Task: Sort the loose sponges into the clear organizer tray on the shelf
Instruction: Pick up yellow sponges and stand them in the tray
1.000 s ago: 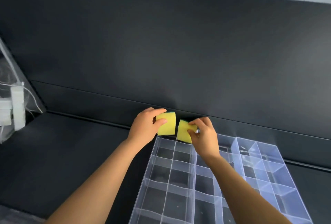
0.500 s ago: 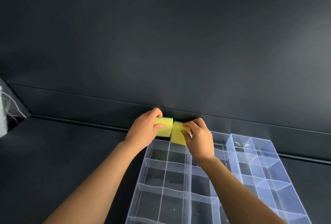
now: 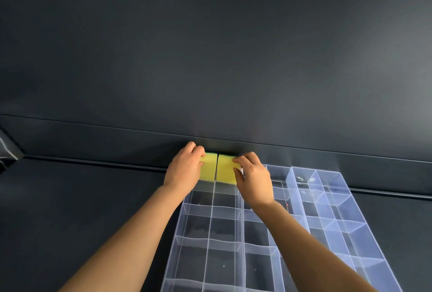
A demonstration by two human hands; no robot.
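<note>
Two yellow sponges sit side by side in the far row of the clear organizer tray, one compartment each. My left hand grips the left sponge with fingers curled over its left edge. My right hand grips the right sponge, fingers curled over its top right side. A thin tray divider runs between the two sponges. Their lower parts are hidden behind the tray walls.
The tray lies on a dark shelf, its other visible compartments holding nothing. A dark back panel rises right behind the sponges. A clear plastic object shows at the far left edge.
Both hands lowered the sponges from above the tray's far edge down into the two far-left compartments. The sponges turned upright and now stand flush together. The view shifted right.
</note>
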